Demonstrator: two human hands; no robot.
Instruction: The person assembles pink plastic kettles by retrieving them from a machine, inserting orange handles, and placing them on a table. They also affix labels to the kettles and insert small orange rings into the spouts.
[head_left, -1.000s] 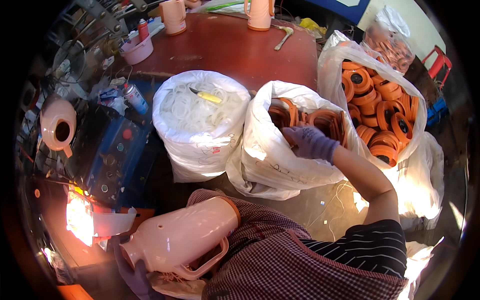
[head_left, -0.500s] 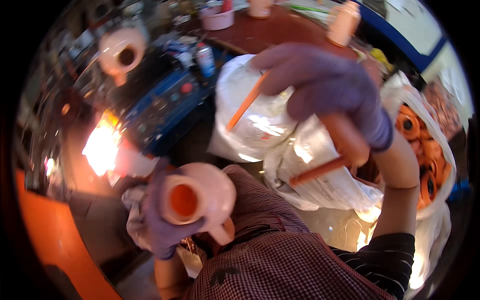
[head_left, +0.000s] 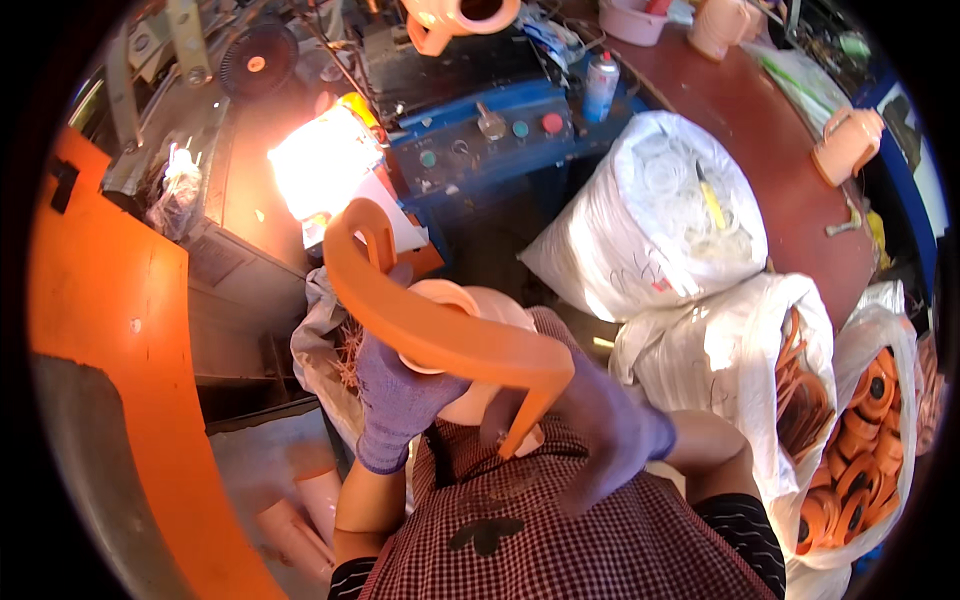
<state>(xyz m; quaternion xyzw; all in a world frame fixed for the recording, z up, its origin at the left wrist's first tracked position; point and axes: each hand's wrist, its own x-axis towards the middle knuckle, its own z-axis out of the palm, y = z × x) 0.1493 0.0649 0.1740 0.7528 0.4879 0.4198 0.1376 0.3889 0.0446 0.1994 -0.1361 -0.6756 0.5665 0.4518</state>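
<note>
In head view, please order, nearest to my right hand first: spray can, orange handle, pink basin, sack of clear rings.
1. Orange handle, at your right hand
2. Sack of clear rings, ahead
3. Spray can, beyond
4. Pink basin, farthest ahead

"Which colours do you get up close?"

"From far off, I see a bright orange handle (head_left: 450,343) and a pale peach flask (head_left: 500,306). The left hand (head_left: 400,390) and the right hand (head_left: 610,425) are both gloved in purple."

"And the clothing?"

"I make out a dark red and whitish check on the apron (head_left: 570,535), thin white stripes on a black sleeve (head_left: 738,535)."

"Further back, I have white sacks (head_left: 600,260), orange caps (head_left: 855,475) with black centres, a red-brown desk (head_left: 775,200)."

"I also get a blue control panel (head_left: 482,143), with a red button (head_left: 552,123)."
</note>
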